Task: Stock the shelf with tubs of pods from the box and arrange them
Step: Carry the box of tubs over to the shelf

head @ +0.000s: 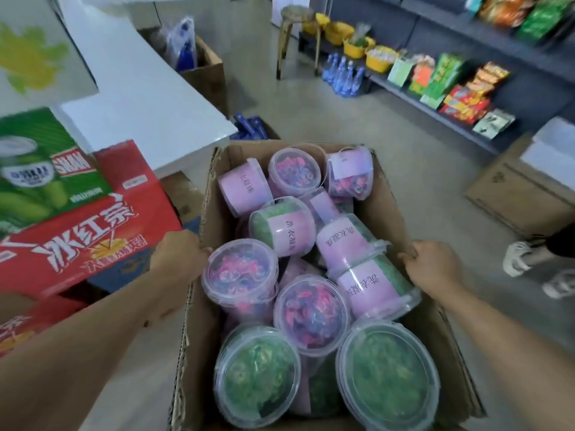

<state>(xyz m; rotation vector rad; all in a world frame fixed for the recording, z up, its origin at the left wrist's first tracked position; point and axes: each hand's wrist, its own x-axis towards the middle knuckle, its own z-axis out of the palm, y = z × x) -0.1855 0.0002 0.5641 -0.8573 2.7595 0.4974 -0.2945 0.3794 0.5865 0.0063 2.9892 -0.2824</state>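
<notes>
Box of pod tubs gripped at both side walls, down in the shop aisle.

Left hand [182, 255] and right hand [431, 264] curled over opposite rims of the cardboard box [389, 194], fingers hooked on the edges. Inside, tubs [242, 269] piled loosely, upright and tipped. Probably heavy, walls soft and floppy. Clear lids likely slick, so best held round the body, not the lid.
</notes>
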